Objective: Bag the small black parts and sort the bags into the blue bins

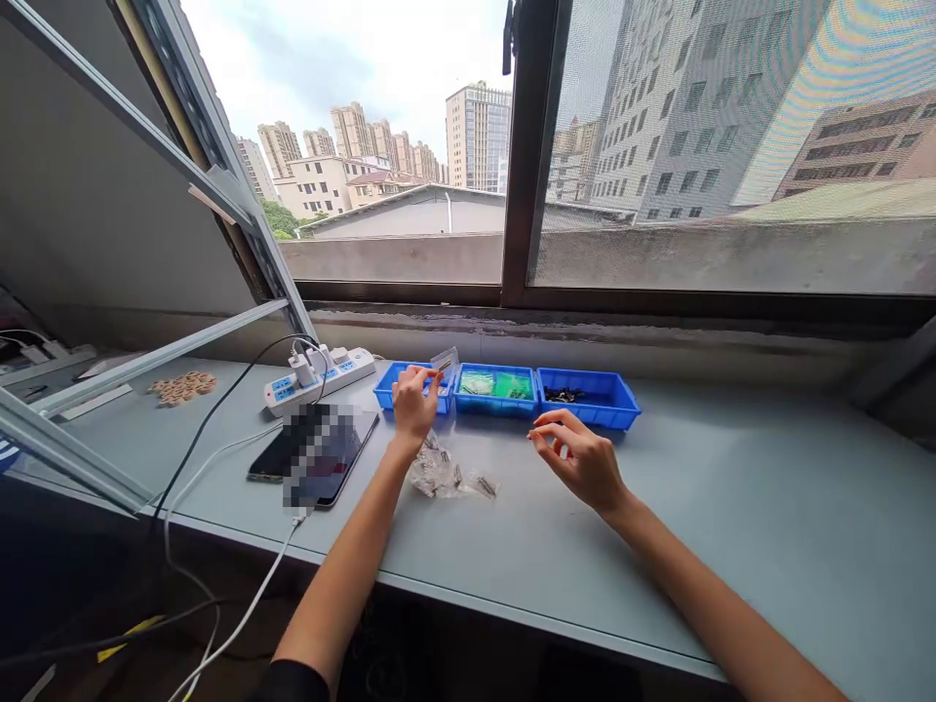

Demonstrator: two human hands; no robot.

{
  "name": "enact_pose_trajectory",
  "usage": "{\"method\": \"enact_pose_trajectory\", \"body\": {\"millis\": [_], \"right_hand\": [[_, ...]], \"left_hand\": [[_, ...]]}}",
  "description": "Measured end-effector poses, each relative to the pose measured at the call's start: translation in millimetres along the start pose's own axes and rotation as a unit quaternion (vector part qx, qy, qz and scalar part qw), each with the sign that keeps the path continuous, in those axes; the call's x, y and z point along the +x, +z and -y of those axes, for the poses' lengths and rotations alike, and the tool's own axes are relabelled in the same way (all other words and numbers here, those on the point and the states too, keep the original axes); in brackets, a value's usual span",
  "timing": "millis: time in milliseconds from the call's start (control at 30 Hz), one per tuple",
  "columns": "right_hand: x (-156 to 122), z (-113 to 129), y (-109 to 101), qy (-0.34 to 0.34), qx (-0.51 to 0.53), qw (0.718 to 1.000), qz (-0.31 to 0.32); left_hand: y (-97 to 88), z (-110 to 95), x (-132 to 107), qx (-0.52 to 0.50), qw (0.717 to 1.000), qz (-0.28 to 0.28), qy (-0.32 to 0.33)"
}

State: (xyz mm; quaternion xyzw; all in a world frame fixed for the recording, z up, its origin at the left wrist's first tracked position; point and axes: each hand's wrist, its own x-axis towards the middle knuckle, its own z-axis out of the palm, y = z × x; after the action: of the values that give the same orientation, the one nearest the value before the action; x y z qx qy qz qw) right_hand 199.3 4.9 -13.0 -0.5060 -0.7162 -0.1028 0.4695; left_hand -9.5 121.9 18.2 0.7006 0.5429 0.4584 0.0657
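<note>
My left hand [415,405] is raised over the left blue bin [383,396], its fingers closed on a small clear plastic bag [446,363] with something dark inside. Below it on the table lies a heap of clear plastic bags [433,470] holding small metallic-looking pieces. One more small bag [484,486] lies at the heap's right side. In front of the right blue bin [621,402], my right hand [581,456] hovers with loosely curled fingers, slightly apart, and nothing visible in them. The middle blue bin [495,408] contains white and green packets.
Dark small pieces [563,395] lie in the right bin. To the left are a white power strip [322,378] with plugs and cables, two dark-screened devices [343,453], and a pile of tan pieces [182,388]. A metal frame [241,210] slants across the left; a window stands behind the table.
</note>
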Motion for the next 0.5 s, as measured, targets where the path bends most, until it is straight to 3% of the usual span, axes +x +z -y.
{"method": "enact_pose_trajectory", "body": {"millis": [167,500], "right_hand": [[-1,0,1,-0.005,-0.001,1.0,0.012],[-2,-1,3,0.001,-0.007,0.999,0.041]], "left_hand": [[-7.2,7,5,0.1,0.991,-0.012,-0.089],[1.7,13,0,0.159,0.984,0.029,-0.079]]}}
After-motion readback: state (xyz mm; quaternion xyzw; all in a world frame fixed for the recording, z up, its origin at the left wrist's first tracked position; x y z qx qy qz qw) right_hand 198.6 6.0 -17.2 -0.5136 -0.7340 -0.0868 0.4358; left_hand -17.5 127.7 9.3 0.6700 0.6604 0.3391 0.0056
